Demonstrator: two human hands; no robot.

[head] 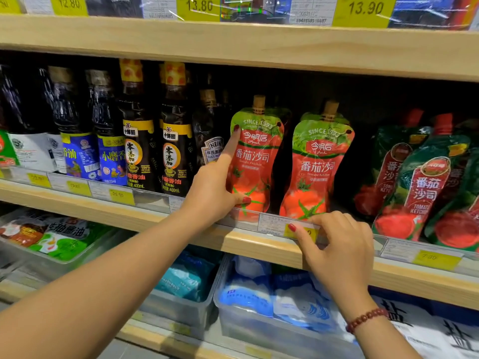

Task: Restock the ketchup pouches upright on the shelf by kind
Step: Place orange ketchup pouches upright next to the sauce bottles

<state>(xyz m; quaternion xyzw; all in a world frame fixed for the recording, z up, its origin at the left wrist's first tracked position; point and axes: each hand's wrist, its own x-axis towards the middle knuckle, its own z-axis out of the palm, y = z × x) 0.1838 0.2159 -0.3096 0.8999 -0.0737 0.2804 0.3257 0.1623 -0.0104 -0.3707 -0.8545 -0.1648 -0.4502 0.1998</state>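
Left red-and-green ketchup pouch [255, 161] stood upright at the front of the middle shelf [248, 246], tan cap up. Its twin, the right red-and-green pouch [317, 167], stood just beside it, also upright, with a narrow gap between them.

Left hand [212, 195] gripped the left pouch: thumb across the lower front, index finger straight up the left edge to the green top. Other fingers were hidden behind, probably wrapped round the back.

Right hand [339, 244] was below the right pouch, fingers curled over the top of the price strip [272, 224], thumb pressed on its yellow tag, pinching it. It wasn't touching either pouch. Beaded bracelet [365, 318] on that wrist.

Dark green ketchup pouches [420, 187] sat right of the pair, leaning, red caps. Dark sauce bottles [137, 141] stood left of the hand. Clear bins [248, 320] of blue and white bags were on the shelf below.
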